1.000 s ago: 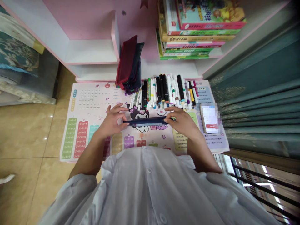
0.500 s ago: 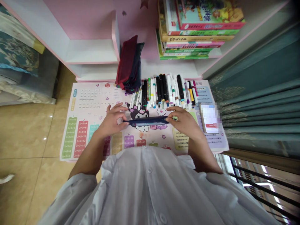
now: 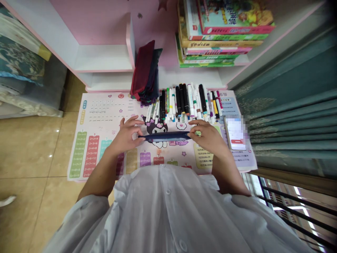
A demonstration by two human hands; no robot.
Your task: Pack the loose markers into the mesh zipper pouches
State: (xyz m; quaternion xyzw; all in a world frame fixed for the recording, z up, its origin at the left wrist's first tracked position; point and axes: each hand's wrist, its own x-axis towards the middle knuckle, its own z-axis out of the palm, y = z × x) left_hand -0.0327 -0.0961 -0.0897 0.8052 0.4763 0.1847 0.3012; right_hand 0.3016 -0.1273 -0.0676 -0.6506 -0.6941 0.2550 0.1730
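Our left hand point(image 3: 125, 136) and right hand point(image 3: 207, 137) pinch a dark blue pouch point(image 3: 166, 136) by its ends.
It spans the middle of the desk point(image 3: 102, 128), perhaps touching; beyond lie markers point(image 3: 181, 102), then, farther and left, piled pouches point(image 3: 143, 72).

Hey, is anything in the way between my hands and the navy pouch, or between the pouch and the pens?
Nothing visible blocks your hands: the left hand and right hand pinch opposite ends of the pouch. Between its middle and the pens, only the printed mat shows.
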